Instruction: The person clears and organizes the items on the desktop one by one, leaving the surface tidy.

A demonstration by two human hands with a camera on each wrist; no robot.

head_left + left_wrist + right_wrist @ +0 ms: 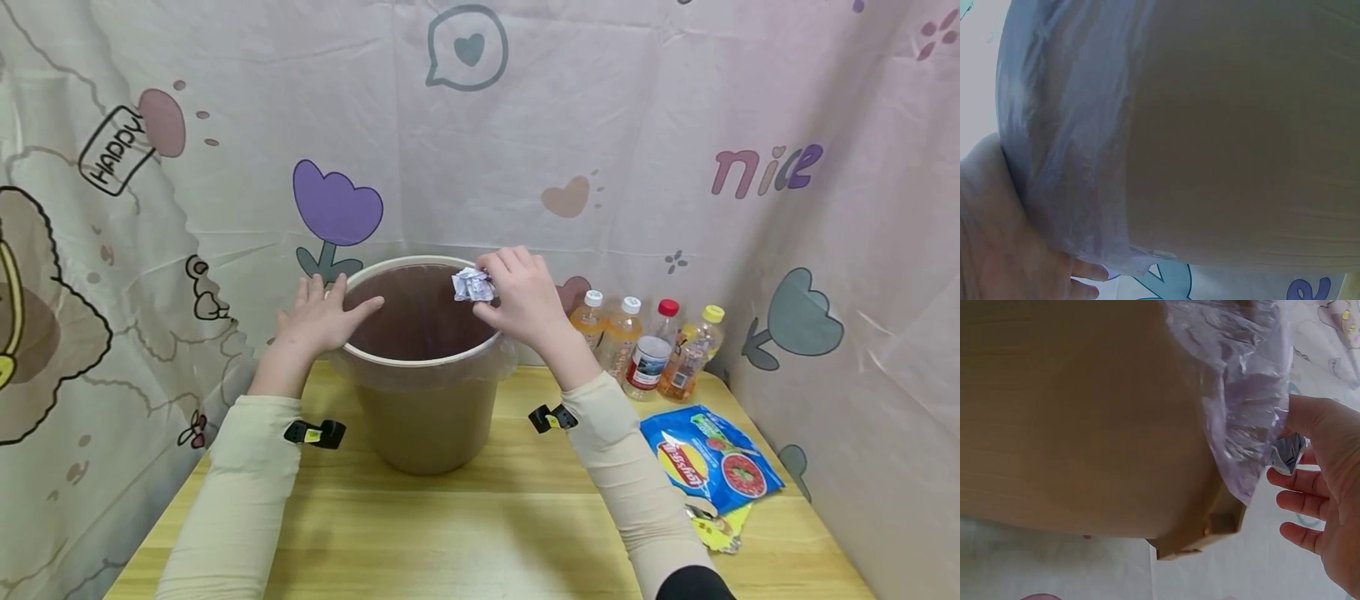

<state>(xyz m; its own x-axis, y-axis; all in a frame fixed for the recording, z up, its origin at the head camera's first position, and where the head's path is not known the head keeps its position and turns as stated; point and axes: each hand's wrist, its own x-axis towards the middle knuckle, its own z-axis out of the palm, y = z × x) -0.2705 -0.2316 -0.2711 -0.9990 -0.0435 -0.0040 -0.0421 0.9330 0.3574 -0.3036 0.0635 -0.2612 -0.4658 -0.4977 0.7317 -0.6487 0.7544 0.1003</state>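
A brown trash can [423, 425] stands on the table, with a clear plastic liner [1247, 394] folded over its pale rim. My right hand [522, 296] pinches a crumpled ball of printed paper [471, 285] between thumb and fingers, over the right side of the can's opening. In the right wrist view the paper shows beside the liner, partly hidden by the fingers. At the can's left rim my left hand [318, 318] rests with fingers spread, holding nothing. The left wrist view shows that palm against the liner-covered edge.
Several plastic bottles [651, 354] with white, red and yellow caps stand at the back right of the table. In front of them lie a blue chip bag [712, 458] and a yellow wrapper [723, 530]. A printed cloth [465, 150] hangs behind.
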